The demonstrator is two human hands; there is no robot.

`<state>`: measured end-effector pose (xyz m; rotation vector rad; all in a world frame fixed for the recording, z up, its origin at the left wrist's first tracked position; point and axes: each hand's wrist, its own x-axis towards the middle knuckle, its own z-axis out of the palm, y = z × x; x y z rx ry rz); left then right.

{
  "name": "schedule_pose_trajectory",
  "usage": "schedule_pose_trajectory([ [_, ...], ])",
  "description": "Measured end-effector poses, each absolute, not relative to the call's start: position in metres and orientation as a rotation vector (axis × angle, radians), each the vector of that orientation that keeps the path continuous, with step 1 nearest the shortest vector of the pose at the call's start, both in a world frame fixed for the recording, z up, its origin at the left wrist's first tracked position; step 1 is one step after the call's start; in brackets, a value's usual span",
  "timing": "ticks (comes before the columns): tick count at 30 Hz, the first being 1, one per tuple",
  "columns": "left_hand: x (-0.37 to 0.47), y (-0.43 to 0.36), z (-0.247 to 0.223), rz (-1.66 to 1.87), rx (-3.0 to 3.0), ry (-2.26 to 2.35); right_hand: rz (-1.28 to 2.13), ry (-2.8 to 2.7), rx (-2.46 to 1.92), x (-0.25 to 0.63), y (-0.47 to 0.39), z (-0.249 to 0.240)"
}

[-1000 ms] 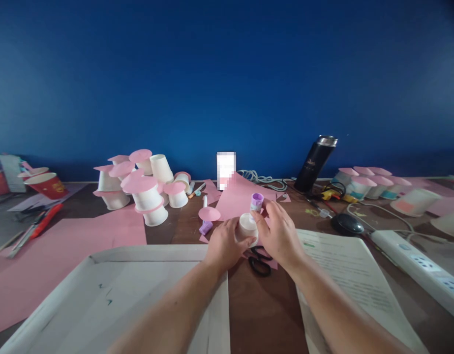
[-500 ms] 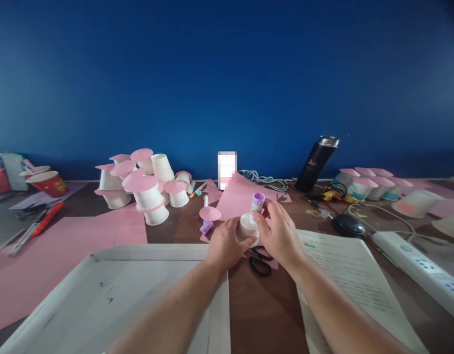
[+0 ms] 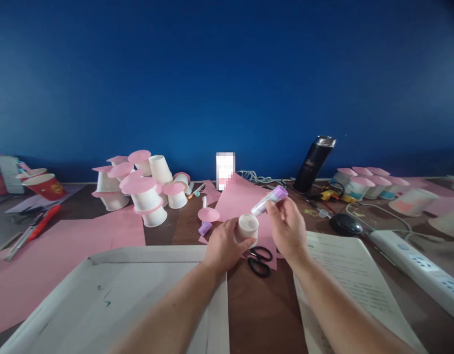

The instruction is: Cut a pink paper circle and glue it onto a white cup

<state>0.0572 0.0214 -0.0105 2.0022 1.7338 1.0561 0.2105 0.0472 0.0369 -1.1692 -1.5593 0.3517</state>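
My left hand (image 3: 226,244) is wrapped around a small white paper cup (image 3: 248,228), its recessed round end facing up. Between the fingers and thumb of my right hand (image 3: 288,227) is a glue stick (image 3: 267,200) with a purple base, tilted so its pale end points down and left, apart from the cup. Black-handled scissors (image 3: 259,261) lie by the cup, partly on pink paper (image 3: 238,195). A purple cap (image 3: 205,228) and a round pink paper piece (image 3: 208,214) rest left of my left hand.
White cups with pink paper tops (image 3: 140,189) stand stacked at left, and more cups (image 3: 378,186) at right. A black flask (image 3: 311,167), mouse (image 3: 346,224) and power strip (image 3: 414,260) are on the right. A red-handled cutter (image 3: 44,221) lies far left.
My right hand has lifted the glue stick off the cup's upturned end and moved right, tilting it from upright to slanted. My left hand stays around the cup.
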Motion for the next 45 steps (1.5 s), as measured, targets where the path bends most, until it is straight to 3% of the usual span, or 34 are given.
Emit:
schedule_pose_trajectory([
  [21,0.057,0.02,-0.008,1.038,2.022,1.742,0.071,-1.931,-1.187,0.206,0.049,0.036],
  [30,0.057,0.021,-0.009,1.011,2.014,1.736,0.347,-1.866,-1.198,0.2,0.045,0.029],
  [45,0.058,0.021,-0.009,1.112,1.923,1.807,0.127,-1.605,-1.155,0.214,0.041,0.038],
])
